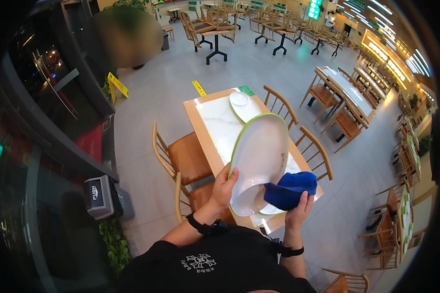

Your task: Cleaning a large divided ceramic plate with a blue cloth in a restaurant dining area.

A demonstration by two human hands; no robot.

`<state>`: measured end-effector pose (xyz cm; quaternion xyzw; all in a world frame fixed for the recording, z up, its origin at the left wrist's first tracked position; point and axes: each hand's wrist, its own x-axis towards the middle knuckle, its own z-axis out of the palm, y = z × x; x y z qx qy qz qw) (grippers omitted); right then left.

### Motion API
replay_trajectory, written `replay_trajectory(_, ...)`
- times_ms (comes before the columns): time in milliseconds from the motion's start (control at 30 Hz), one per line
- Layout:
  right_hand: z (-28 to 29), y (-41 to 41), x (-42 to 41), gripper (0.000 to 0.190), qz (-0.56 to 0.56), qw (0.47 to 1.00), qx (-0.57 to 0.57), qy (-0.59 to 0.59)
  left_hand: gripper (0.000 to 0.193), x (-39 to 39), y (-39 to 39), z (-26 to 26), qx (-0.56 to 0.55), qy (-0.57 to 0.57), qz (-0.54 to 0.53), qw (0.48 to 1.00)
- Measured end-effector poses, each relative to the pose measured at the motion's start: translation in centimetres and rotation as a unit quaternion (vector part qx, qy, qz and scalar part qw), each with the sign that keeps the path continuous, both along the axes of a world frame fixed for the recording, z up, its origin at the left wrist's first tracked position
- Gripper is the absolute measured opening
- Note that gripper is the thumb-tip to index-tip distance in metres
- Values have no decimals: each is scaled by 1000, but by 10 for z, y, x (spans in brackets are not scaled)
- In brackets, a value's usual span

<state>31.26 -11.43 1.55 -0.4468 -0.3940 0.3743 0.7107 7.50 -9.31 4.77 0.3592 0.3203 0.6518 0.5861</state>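
Note:
My left hand (pixel 223 185) grips the left rim of a large oval plate (pixel 262 146), white with a green edge and tilted up over the table. A round hollow shows at the plate's near end. In my right hand (pixel 300 208) is a folded blue cloth (pixel 291 188), its left end against the hollow's right side. Beyond the held plate, a second green-edged plate (pixel 247 111) lies on the table (pixel 214 128) with a small white dish (pixel 239 99) on it. Part of another white plate (pixel 273 209) shows beneath the cloth; the rest is hidden.
Wooden chairs stand left (pixel 189 157) and right (pixel 317 146) of the table. A push-lid bin (pixel 101 197) is at the left by the glass doors (pixel 55 80). A yellow floor sign (pixel 116 88) stands near the entrance. Farther back, chairs are stacked on tables (pixel 214 33).

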Motion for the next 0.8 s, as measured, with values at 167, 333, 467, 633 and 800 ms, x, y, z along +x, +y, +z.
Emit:
replay_trajectory(167,34,1,-14,56,2,986,82,-142,37,-7,-6,-11,38,104,-48,993)
replay_trajectory(333,31,14,-15,52,-84,929,87,-349,36,-8,-19,1,104,185,-73,974)
replay_trajectory(467,35,25,-17,51,-104,924,85,-357,36,-13,-20,5,115,234,-71,963)
replay_trajectory(633,61,37,-18,49,-111,926,112,-343,35,-16,-23,19,98,323,-88,937)
replay_trajectory(800,78,40,-40,49,-123,930,170,-301,38,-3,-23,11,98,365,-97,921)
